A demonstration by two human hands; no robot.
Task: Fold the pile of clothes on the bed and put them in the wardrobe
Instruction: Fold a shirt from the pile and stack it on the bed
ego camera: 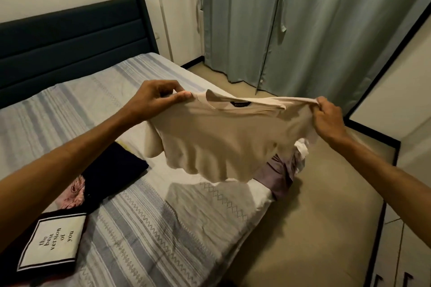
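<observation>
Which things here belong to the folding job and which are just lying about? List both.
Part of the job:
beige top, held up by left hand and right hand
folded dark garment
pink garment
black shirt with printed words
lilac and white clothes at the bed edge
bed

Just lying about:
curtains
headboard

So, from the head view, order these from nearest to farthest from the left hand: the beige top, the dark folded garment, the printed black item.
From the left hand:
1. beige top, held in its fingers.
2. dark folded garment, below on the bed.
3. printed black item, lower left bed edge.
</observation>
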